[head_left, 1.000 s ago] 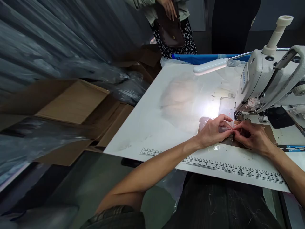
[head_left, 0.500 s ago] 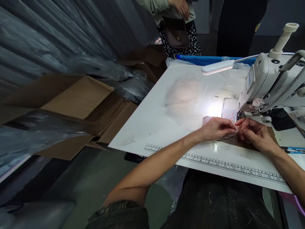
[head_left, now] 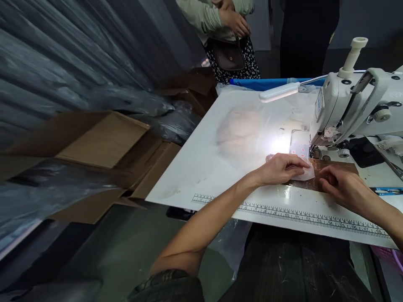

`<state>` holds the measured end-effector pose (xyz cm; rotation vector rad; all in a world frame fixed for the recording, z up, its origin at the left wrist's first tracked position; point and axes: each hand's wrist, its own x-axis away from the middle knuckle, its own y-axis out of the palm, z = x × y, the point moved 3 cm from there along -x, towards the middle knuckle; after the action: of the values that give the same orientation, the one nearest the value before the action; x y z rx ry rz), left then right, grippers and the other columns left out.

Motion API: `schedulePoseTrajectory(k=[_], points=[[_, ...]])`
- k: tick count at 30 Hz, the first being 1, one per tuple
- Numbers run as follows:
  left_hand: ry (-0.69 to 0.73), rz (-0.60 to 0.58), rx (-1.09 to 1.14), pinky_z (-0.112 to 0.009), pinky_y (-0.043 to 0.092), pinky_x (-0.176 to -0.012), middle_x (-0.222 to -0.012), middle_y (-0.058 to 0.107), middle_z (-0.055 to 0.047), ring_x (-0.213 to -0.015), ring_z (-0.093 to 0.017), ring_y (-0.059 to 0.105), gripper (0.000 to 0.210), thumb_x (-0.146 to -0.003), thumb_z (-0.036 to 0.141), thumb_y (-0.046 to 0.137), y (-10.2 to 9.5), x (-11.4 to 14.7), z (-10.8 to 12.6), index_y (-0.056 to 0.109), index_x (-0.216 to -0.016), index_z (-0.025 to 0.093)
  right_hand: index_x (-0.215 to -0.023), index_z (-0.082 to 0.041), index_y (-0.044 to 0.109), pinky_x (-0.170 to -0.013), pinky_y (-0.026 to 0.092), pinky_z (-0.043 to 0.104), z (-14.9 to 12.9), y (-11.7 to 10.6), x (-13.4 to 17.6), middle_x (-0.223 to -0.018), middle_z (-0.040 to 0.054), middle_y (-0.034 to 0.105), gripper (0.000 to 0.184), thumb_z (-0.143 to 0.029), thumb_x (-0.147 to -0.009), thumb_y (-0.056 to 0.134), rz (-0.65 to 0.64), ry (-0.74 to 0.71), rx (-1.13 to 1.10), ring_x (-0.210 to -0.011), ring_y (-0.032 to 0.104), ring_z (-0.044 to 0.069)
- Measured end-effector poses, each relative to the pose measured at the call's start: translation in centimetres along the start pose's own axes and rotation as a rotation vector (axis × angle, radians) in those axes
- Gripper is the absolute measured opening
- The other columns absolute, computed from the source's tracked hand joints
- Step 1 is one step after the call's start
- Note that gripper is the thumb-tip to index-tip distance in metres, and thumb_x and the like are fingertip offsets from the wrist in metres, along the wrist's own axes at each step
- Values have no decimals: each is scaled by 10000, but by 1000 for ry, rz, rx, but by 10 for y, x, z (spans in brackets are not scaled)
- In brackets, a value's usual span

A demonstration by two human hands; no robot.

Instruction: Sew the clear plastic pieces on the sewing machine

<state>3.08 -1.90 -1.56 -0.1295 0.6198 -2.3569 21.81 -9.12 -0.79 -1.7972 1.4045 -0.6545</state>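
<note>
My left hand (head_left: 283, 168) rests on a small piece of sheer white fabric (head_left: 307, 173) beside the needle area, its thumb and forefinger at the fabric's edge. The fabric lies partly over a brown plate (head_left: 341, 167) set into the table. Just right of the fabric, my right hand (head_left: 343, 184) is apart from it, with fingers loosely bent and a gap between thumb and forefinger. Nothing shows in that hand; its inner fingers are hidden. A white sewing machine (head_left: 333, 98) stands above, its presser foot (head_left: 312, 151) close behind the fabric.
A ruler strip (head_left: 283, 216) runs along the front of the white table (head_left: 195, 163). A lamp (head_left: 279, 92) lights the work. At right lie a dark flat object (head_left: 365, 152) and a blue tool (head_left: 388, 191). Cardboard boxes (head_left: 103, 138) stand left. Two people stand behind.
My right hand has let go of the fabric's edge and moved right and slightly down. My left hand stays at the fabric, now lying flatter. The view has shifted slightly.
</note>
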Motion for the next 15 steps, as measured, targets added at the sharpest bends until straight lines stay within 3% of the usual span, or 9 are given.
schedulePoseTrajectory(k=[4, 6, 8, 10, 12, 15], points=[[-193, 113, -92, -216, 499, -683, -779, 709, 13, -738, -111, 649, 164, -785, 213, 720, 0, 3, -3, 707, -944, 174, -792, -214, 584, -628, 472, 287, -17, 4, 1, -853, 67, 623, 209, -312, -930, 461, -18, -160, -115, -721, 591, 160], [-186, 73, -210, -202, 466, -642, -721, 686, 27, -697, -101, 630, 63, -804, 233, 699, 0, 4, 1, 690, -818, 172, -835, -217, 577, -658, 484, 280, -28, 8, 0, -901, 67, 622, 186, -314, -948, 465, -23, -247, -248, -763, 587, 154], [-97, 38, -365, -198, 426, -608, -717, 666, 26, -671, -93, 600, 91, -843, 222, 645, 0, 6, 6, 664, -772, 167, -861, -221, 549, -624, 467, 269, -33, 14, -1, -833, 42, 616, 176, -305, -967, 436, -52, -289, -336, -703, 563, 140], [30, 99, -575, -221, 399, -597, -717, 646, 15, -643, -97, 563, 150, -881, 213, 598, -4, 10, 8, 634, -743, 164, -849, -225, 524, -557, 422, 270, -27, 16, -3, -713, 11, 583, 174, -312, -962, 424, -23, -244, -313, -593, 518, 133], [132, 238, -792, -262, 393, -602, -681, 615, -1, -612, -114, 528, 259, -936, 222, 542, -7, 17, 8, 592, -688, 163, -806, -231, 508, -522, 385, 282, -12, 12, -4, -641, 2, 559, 175, -331, -933, 438, 105, -116, -232, -533, 486, 138], [221, 368, -901, -284, 406, -583, -679, 602, -24, -603, -135, 524, 320, -998, 301, 493, -2, 32, 12, 583, -724, 162, -782, -238, 524, -506, 377, 291, 10, 0, 1, -638, 11, 578, 196, -381, -903, 464, 228, 50, -200, -525, 480, 145]])
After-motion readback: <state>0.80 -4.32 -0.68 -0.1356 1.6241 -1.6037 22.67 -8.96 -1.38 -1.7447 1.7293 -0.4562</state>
